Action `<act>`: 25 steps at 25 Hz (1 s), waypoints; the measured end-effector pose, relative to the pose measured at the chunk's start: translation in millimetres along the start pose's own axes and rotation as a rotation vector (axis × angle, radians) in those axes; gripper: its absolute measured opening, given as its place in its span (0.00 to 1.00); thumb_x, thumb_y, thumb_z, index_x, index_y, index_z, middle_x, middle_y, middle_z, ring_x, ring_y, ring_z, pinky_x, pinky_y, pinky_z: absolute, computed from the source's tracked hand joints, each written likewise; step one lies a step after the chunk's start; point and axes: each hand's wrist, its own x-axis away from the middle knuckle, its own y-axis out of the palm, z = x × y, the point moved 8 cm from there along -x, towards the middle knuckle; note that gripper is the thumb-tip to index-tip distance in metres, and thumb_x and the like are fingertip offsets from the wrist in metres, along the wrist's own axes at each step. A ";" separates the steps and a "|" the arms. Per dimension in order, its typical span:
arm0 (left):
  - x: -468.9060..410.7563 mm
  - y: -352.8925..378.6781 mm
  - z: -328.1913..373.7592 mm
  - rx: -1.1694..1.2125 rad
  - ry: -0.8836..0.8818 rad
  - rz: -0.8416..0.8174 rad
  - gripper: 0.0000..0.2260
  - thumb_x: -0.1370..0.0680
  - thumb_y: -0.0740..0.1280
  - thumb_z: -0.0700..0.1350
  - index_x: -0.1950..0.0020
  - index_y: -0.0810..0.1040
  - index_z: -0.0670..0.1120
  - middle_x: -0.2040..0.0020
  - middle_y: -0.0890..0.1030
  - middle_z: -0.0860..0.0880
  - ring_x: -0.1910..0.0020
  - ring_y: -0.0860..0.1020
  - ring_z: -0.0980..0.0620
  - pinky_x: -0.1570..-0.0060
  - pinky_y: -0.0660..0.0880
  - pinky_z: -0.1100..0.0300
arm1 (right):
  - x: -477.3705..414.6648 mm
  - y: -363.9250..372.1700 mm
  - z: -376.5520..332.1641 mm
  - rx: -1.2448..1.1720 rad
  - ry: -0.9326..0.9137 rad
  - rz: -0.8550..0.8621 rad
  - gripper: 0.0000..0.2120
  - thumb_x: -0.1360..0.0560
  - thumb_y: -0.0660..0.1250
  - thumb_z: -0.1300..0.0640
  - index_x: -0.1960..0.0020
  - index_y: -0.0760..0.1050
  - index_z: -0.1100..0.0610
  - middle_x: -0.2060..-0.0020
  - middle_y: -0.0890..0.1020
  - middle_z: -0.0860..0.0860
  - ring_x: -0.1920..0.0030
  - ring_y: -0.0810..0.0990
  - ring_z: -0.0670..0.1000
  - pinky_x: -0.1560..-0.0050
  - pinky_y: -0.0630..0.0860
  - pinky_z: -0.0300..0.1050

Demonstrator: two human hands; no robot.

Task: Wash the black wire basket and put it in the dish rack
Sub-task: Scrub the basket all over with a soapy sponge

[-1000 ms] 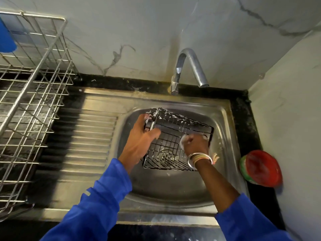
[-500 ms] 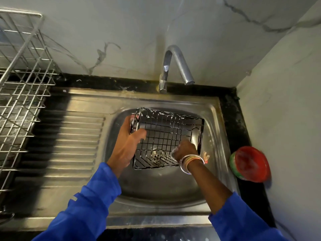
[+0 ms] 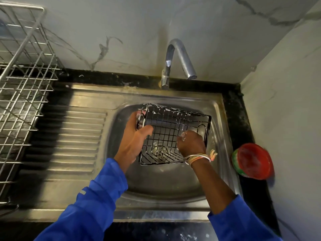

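The black wire basket (image 3: 171, 129) is held tilted over the steel sink bowl (image 3: 166, 185), flecked with white suds. My left hand (image 3: 133, 140) grips its left end, thumb across the wires. My right hand (image 3: 191, 144) is closed on something small and pale, mostly hidden in the fist, pressed against the basket's wires near its right side. The silver wire dish rack (image 3: 22, 94) stands at the far left on the counter.
A curved steel tap (image 3: 175, 61) rises behind the bowl; no water runs from it. A ribbed draining board (image 3: 74, 136) lies left of the bowl. A round red and green tub (image 3: 252, 160) sits on the black counter at right, by the wall.
The basket has turned flatter toward me in my left hand, and my right hand has slid a little along its wires. The view shifted slightly left.
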 end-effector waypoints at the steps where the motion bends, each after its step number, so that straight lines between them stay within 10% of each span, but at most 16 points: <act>1: -0.5 -0.6 -0.6 -0.004 -0.009 0.004 0.34 0.36 0.67 0.52 0.28 0.69 0.54 0.45 0.77 0.36 0.48 0.77 0.39 0.40 0.74 0.35 | 1.7 3.0 -2.9 0.074 -0.025 -0.056 0.12 0.28 0.68 0.52 0.50 0.80 0.59 0.52 0.82 0.56 0.49 0.80 0.58 0.52 0.77 0.45; 5: 5.7 4.6 1.7 0.044 -0.014 -0.024 0.29 0.34 0.66 0.48 0.32 0.71 0.53 0.50 0.77 0.45 0.56 0.74 0.51 0.55 0.71 0.56 | -0.1 14.3 4.4 0.261 0.011 -0.237 0.14 0.30 0.73 0.59 0.46 0.78 0.61 0.50 0.82 0.58 0.47 0.82 0.60 0.49 0.80 0.48; 11: 10.4 4.2 -1.4 0.043 0.003 -0.009 0.31 0.35 0.66 0.49 0.30 0.70 0.53 0.48 0.75 0.47 0.54 0.74 0.53 0.55 0.70 0.57 | -6.8 11.9 23.2 0.337 0.076 -0.358 0.17 0.30 0.75 0.58 0.44 0.77 0.61 0.48 0.83 0.58 0.49 0.82 0.58 0.50 0.77 0.46; 17: 20.3 11.7 4.1 0.045 0.055 -0.028 0.25 0.33 0.66 0.46 0.36 0.73 0.53 0.61 0.76 0.61 0.60 0.73 0.61 0.51 0.70 0.55 | -24.8 -51.6 -4.1 0.200 0.031 0.168 0.11 0.21 0.63 0.57 0.49 0.82 0.62 0.53 0.84 0.60 0.51 0.83 0.58 0.56 0.75 0.43; 22: 22.3 2.4 10.3 0.043 0.071 0.049 0.30 0.35 0.67 0.49 0.32 0.71 0.56 0.41 0.78 0.49 0.42 0.77 0.52 0.42 0.73 0.48 | -9.4 -2.9 9.1 0.294 -0.062 -0.057 0.08 0.23 0.66 0.59 0.47 0.79 0.61 0.52 0.83 0.60 0.50 0.83 0.59 0.54 0.77 0.45; 25: 20.7 6.0 15.5 0.046 0.093 -0.004 0.25 0.33 0.65 0.46 0.35 0.72 0.53 0.53 0.77 0.58 0.58 0.75 0.69 0.52 0.69 0.57 | -20.1 -7.7 14.0 0.105 -0.006 0.018 0.08 0.25 0.66 0.58 0.54 0.83 0.60 0.57 0.85 0.57 0.54 0.83 0.57 0.57 0.72 0.38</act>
